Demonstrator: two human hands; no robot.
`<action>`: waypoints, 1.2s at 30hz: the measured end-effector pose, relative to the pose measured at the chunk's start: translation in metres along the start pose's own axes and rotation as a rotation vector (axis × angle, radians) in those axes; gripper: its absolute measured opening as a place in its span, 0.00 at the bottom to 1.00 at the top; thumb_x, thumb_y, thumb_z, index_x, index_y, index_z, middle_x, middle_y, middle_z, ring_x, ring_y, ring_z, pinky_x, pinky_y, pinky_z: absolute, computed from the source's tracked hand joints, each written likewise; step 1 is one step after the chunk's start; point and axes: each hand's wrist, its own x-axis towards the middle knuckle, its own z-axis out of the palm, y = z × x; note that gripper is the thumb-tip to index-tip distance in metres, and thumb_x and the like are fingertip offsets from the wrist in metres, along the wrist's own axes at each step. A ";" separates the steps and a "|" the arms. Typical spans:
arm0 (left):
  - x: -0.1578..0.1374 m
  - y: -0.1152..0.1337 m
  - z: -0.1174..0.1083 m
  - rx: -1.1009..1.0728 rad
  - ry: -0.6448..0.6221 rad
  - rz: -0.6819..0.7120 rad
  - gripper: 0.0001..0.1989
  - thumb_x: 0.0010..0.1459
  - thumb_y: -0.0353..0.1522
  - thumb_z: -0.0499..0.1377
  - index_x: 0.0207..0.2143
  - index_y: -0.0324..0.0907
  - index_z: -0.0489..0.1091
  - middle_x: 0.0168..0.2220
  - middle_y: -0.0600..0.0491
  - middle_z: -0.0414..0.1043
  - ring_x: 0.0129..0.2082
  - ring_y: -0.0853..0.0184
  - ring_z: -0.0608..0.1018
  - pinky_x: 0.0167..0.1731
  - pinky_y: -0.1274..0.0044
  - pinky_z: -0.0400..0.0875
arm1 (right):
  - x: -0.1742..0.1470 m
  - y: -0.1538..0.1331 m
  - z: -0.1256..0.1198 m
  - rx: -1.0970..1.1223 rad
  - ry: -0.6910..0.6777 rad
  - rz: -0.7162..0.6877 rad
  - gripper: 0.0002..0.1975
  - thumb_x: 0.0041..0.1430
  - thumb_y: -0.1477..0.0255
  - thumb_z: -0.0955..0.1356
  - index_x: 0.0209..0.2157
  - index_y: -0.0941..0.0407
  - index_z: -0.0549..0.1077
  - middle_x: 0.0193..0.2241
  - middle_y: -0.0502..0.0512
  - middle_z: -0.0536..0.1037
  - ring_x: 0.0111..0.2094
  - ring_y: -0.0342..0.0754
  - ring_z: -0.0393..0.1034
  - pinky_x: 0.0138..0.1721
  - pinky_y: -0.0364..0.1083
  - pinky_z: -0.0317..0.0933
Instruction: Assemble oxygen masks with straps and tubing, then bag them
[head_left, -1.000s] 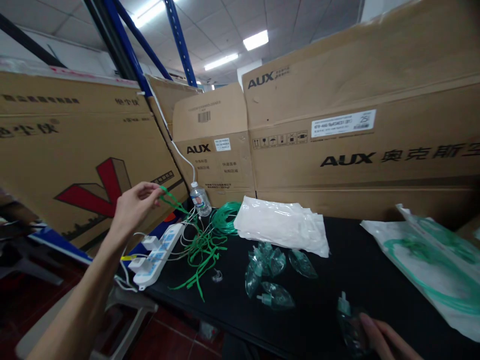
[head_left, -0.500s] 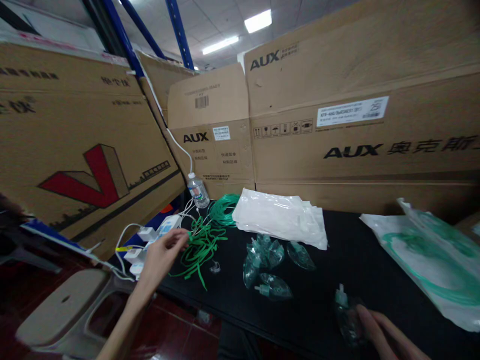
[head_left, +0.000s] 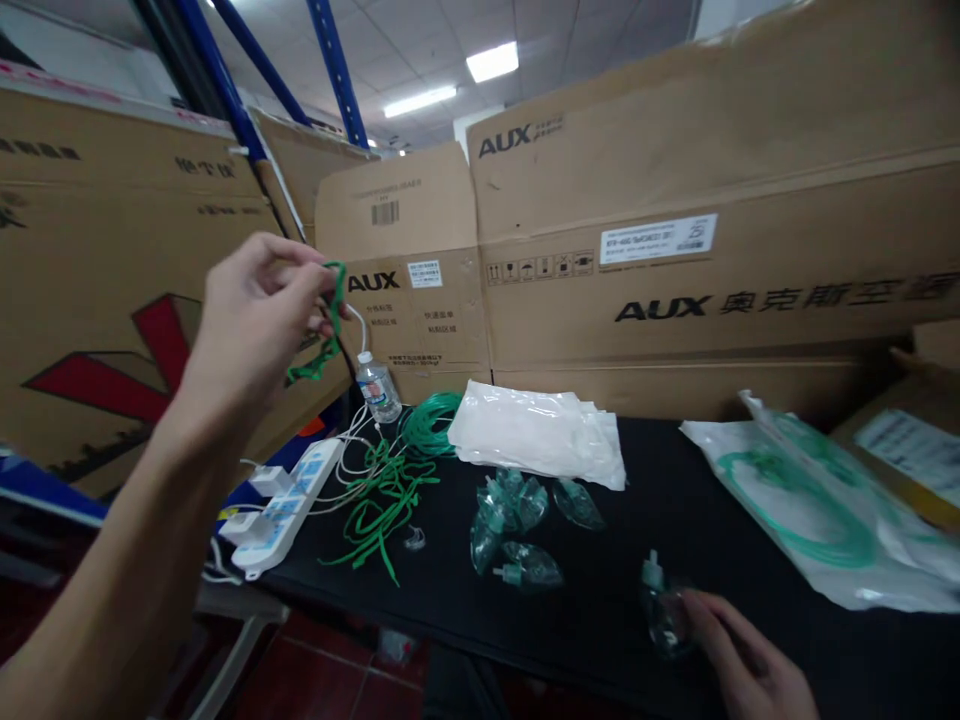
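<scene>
My left hand [head_left: 259, 310] is raised in front of the cardboard, pinching a green elastic strap [head_left: 336, 290] that dangles from its fingers. Below it on the black table lies a tangled pile of green straps [head_left: 382, 500]. At the lower right, my right hand [head_left: 739, 650] grips a clear oxygen mask [head_left: 666, 625] by its edge, its pale green connector pointing up. Several more clear masks [head_left: 499, 515] are heaped in the middle of the table. A small clear piece [head_left: 414, 538] lies beside the straps.
White plastic bags [head_left: 536, 430] and coiled green tubing [head_left: 431, 425] lie toward the back, near a water bottle [head_left: 378, 388]. A power strip [head_left: 292, 505] with cords sits at left. Bagged masks and tubing [head_left: 802, 510] lie at right. Cardboard boxes [head_left: 555, 340] wall the back.
My left hand has risen from the strap pile with one green strap in its fingers. My right hand still holds the mask low at the right. The camera view has shifted slightly.
</scene>
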 end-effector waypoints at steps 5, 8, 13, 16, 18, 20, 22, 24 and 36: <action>-0.056 0.018 0.079 -0.174 -0.469 -0.186 0.03 0.54 0.29 0.60 0.33 0.43 0.70 0.21 0.59 0.68 0.21 0.71 0.71 0.21 0.79 0.64 | -0.011 -0.018 0.014 0.425 0.035 0.042 0.22 0.32 0.52 0.83 0.29 0.51 0.86 0.30 0.48 0.86 0.35 0.44 0.78 0.37 0.32 0.71; -0.096 0.018 0.120 -0.311 -0.713 -0.400 0.04 0.53 0.29 0.58 0.31 0.41 0.73 0.20 0.60 0.64 0.20 0.73 0.66 0.21 0.81 0.59 | -0.012 -0.022 0.014 0.489 0.051 0.017 0.21 0.33 0.52 0.84 0.28 0.50 0.85 0.29 0.47 0.85 0.35 0.44 0.78 0.40 0.35 0.72; -0.162 0.009 0.162 -0.435 -0.962 -0.662 0.12 0.57 0.33 0.58 0.37 0.39 0.80 0.28 0.55 0.75 0.20 0.75 0.61 0.21 0.80 0.50 | -0.016 -0.024 0.010 0.536 0.014 -0.016 0.17 0.42 0.55 0.82 0.29 0.52 0.85 0.31 0.53 0.86 0.35 0.48 0.80 0.39 0.41 0.74; -0.199 -0.006 0.175 -0.418 -0.999 -0.741 0.18 0.60 0.44 0.60 0.36 0.39 0.80 0.28 0.53 0.77 0.17 0.77 0.56 0.20 0.79 0.46 | -0.020 -0.025 0.006 0.541 -0.019 -0.035 0.18 0.45 0.56 0.81 0.34 0.54 0.86 0.37 0.59 0.87 0.43 0.55 0.81 0.45 0.46 0.75; -0.221 -0.021 0.179 -0.362 -1.005 -0.803 0.24 0.59 0.52 0.61 0.33 0.38 0.79 0.21 0.57 0.70 0.15 0.78 0.51 0.18 0.78 0.41 | -0.024 -0.024 0.001 0.538 -0.041 -0.042 0.20 0.47 0.55 0.81 0.38 0.54 0.86 0.42 0.62 0.87 0.48 0.59 0.80 0.48 0.50 0.74; -0.240 -0.036 0.181 -0.338 -0.981 -0.855 0.27 0.56 0.55 0.63 0.34 0.38 0.78 0.21 0.58 0.69 0.15 0.79 0.50 0.17 0.79 0.39 | -0.027 -0.022 -0.004 0.531 -0.060 -0.042 0.21 0.49 0.55 0.80 0.42 0.53 0.85 0.46 0.63 0.86 0.48 0.61 0.80 0.47 0.54 0.75; -0.256 -0.048 0.180 -0.353 -0.935 -0.877 0.28 0.54 0.55 0.64 0.40 0.39 0.77 0.28 0.54 0.75 0.15 0.79 0.52 0.17 0.80 0.40 | -0.029 -0.018 -0.009 0.521 -0.118 -0.042 0.22 0.54 0.57 0.78 0.49 0.49 0.82 0.51 0.63 0.84 0.46 0.61 0.82 0.47 0.57 0.75; -0.267 -0.055 0.179 -0.363 -0.907 -0.891 0.29 0.55 0.55 0.64 0.46 0.41 0.77 0.33 0.52 0.77 0.15 0.79 0.55 0.17 0.81 0.42 | -0.029 -0.014 -0.011 0.500 -0.189 -0.036 0.25 0.59 0.58 0.76 0.57 0.44 0.76 0.53 0.61 0.83 0.44 0.60 0.83 0.48 0.60 0.74; -0.274 -0.065 0.177 -0.310 -0.931 -0.805 0.18 0.61 0.49 0.63 0.33 0.44 0.81 0.29 0.53 0.79 0.28 0.66 0.74 0.28 0.77 0.62 | -0.027 -0.050 -0.037 -0.399 0.288 -0.444 0.14 0.61 0.57 0.71 0.41 0.49 0.84 0.40 0.59 0.85 0.40 0.59 0.80 0.44 0.54 0.70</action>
